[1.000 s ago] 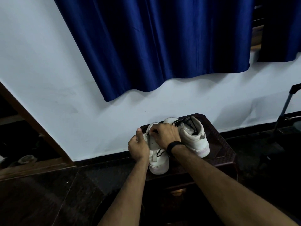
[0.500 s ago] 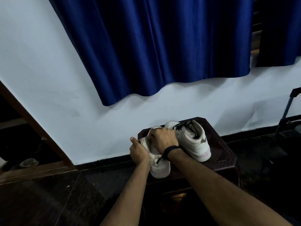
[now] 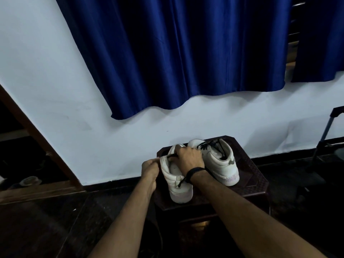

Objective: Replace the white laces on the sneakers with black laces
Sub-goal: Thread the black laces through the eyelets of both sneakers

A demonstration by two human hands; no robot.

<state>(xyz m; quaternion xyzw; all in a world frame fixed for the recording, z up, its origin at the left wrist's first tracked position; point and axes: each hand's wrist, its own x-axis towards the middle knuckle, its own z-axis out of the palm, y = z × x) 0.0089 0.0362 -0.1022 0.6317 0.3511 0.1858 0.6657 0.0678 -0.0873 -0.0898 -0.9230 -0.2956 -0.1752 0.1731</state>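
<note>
Both sneakers sit heels toward me on the stool, by the wall, so I can work the top eyelets. My left hand pinches the collar of the left shoe, prob. to steady it. My right hand curls over the tongue, pinching the black lace w/ its end hanging by my wrist. The right shoe looks already laced black. No white laces seen. No brand or writing legible.
</note>
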